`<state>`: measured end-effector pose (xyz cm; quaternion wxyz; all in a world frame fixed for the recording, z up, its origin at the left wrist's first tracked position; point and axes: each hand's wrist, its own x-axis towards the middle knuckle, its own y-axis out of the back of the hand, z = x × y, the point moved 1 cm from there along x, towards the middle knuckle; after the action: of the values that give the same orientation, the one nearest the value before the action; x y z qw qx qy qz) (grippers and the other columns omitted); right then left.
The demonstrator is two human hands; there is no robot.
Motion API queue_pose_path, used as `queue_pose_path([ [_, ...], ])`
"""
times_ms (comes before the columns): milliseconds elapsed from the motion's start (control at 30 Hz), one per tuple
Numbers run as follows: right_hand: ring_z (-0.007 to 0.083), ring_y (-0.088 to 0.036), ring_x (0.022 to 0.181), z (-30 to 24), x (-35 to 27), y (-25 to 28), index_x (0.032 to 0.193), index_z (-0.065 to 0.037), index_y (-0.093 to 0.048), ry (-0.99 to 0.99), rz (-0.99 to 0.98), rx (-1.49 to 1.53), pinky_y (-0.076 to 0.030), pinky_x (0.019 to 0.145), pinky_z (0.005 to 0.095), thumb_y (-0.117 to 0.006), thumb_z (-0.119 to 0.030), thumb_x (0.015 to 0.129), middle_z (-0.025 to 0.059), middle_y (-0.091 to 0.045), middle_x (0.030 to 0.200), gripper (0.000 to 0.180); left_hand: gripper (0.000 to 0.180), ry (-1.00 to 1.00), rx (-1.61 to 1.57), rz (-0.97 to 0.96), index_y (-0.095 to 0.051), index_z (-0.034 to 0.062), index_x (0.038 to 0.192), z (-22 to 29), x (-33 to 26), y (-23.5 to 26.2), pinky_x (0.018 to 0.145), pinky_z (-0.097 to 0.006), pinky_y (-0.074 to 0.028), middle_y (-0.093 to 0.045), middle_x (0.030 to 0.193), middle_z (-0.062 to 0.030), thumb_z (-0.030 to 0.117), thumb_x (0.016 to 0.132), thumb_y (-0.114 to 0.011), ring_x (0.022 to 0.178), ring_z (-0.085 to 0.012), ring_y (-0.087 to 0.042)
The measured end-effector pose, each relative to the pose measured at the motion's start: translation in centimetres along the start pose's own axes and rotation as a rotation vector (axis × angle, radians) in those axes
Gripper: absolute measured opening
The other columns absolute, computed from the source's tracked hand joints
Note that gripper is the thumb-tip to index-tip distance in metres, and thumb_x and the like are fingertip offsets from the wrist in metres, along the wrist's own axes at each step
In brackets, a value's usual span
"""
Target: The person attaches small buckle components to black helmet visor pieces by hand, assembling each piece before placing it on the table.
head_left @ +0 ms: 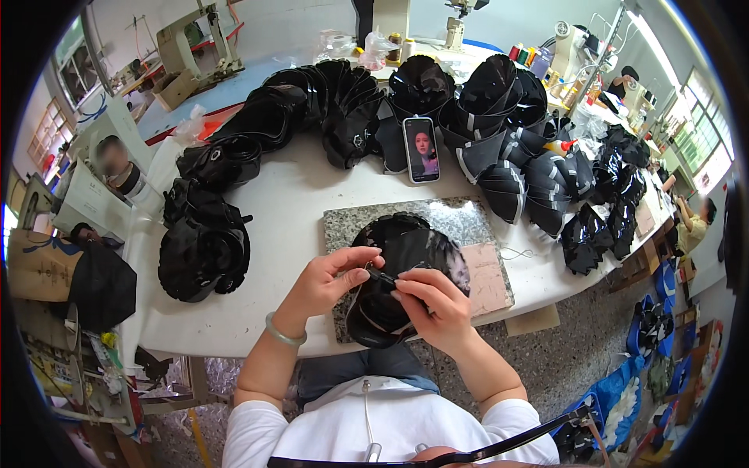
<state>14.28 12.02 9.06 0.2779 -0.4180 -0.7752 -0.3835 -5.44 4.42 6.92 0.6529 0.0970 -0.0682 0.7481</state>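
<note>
the one view comes from the left fisheye camera worn on the person's head, looking down past a black glasses frame (538, 430) and white t-shirt (328, 429) at the left hand (324, 285) and right hand (438, 306), both near and about central. it faces forward across the white bench (285, 222), with the back wall (296, 25) farther off at the top; the wide lens bows straight edges toward a dark rounded rim.

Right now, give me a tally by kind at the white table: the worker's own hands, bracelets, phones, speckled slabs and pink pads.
Hands: 2, left hand and right hand
Bracelet: 1
Phone: 1
Speckled slab: 1
Pink pad: 1
Total: 6
</note>
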Motion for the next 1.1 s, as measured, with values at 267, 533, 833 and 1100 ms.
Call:
queue_pose_path([
  [267, 0.0262, -0.061, 0.075, 1.9, -1.2, -0.7, 0.098, 0.002, -0.067, 0.114, -0.119, -0.098, -0.052, 0.065, 0.0340, -0.071, 0.007, 0.072, 0.0133, -0.063, 0.099, 0.027, 0.028, -0.129, 0.093, -0.146, -0.066, 0.0012, 0.117, -3.0, 0.3, 0.7, 0.085, -0.025, -0.048, -0.068, 0.109, -0.0069, 0.006, 0.089, -0.067, 0.097, -0.0134, -0.060],
  [533, 0.0270, -0.063, 0.079, 2.5, -1.4, -0.8, 0.099, 0.003, -0.067, 0.154, -0.132, -0.079, -0.053, 0.066, 0.0338, -0.071, 0.008, 0.069, 0.0144, -0.062, 0.103, 0.031, 0.023, 0.036, -0.050, -0.073, -0.068, 0.0016, 0.113, -2.8, -0.2, 0.0, 0.084, -0.026, -0.047, -0.067, 0.102, -0.0054, 0.009, 0.092, -0.065, 0.093, -0.0132, -0.059],
  [833, 0.0280, -0.062, 0.080, 3.0, -1.5, -1.7, 0.100, 0.003, -0.065, 0.136, -0.177, -0.080, -0.053, 0.068, 0.0345, -0.070, 0.008, 0.070, 0.0146, -0.062, 0.103, 0.032, 0.026, -0.055, -0.018, -0.094, -0.067, 0.0012, 0.116, -3.6, -0.1, 0.2, 0.086, -0.027, -0.047, -0.067, 0.102, -0.0069, 0.010, 0.092, -0.064, 0.095, -0.0157, -0.059],
  [1100, 0.0271, -0.062, 0.077, 3.2, -1.7, -2.6, 0.097, 0.001, -0.064, 0.098, -0.119, -0.075, -0.051, 0.065, 0.0343, -0.070, 0.008, 0.073, 0.0138, -0.063, 0.100, 0.025, 0.028, -0.118, 0.044, -0.103, -0.066, -0.0002, 0.116, -4.3, -0.7, -0.1, 0.085, -0.027, -0.047, -0.068, 0.106, -0.0078, 0.013, 0.091, -0.067, 0.094, -0.0161, -0.060],
])
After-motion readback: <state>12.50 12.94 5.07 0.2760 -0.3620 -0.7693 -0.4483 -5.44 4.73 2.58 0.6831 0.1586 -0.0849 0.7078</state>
